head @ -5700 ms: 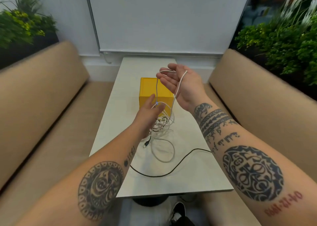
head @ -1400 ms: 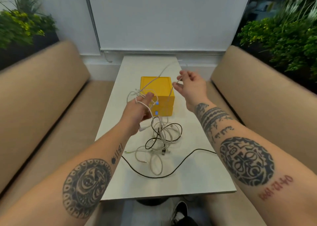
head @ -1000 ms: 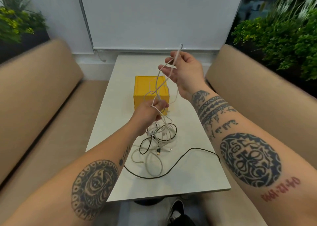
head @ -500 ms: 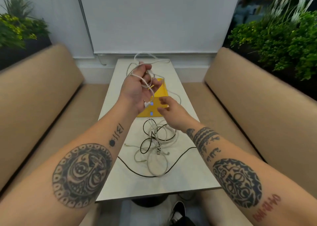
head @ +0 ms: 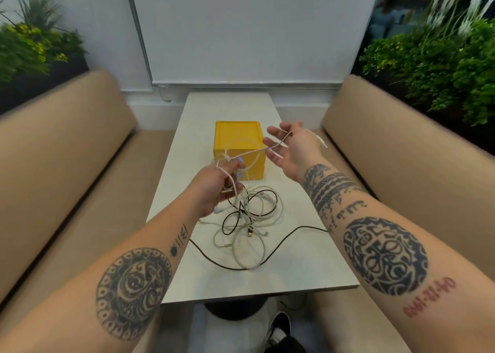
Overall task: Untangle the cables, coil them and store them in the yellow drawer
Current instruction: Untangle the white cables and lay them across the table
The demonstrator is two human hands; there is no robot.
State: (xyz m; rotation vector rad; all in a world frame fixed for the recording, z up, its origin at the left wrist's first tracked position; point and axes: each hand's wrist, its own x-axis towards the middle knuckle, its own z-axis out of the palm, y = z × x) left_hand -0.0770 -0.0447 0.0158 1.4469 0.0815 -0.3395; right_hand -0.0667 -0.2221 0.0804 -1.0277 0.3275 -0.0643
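Note:
A thin white cable (head: 241, 153) runs in loops between my two hands above the table. My left hand (head: 214, 189) grips several turns of it just in front of the yellow drawer box (head: 237, 135). To the right of the box my right hand (head: 292, 147) is held palm up with its fingers spread. The cable lies across those fingers, and its plug end (head: 321, 141) sticks out past the hand. A tangle of white and black cables (head: 251, 216) lies on the table below my left hand. The drawers look closed.
A long black cable (head: 270, 256) trails from the tangle toward the table's near right edge. The narrow white table (head: 230, 106) stands between two tan benches (head: 61, 165). Plants fill both far corners. My shoe (head: 278, 328) shows under the table.
My left hand has dropped from above the drawer box to just in front of it, still holding the coil. My right hand has swung up and right, drawing the white cable out.

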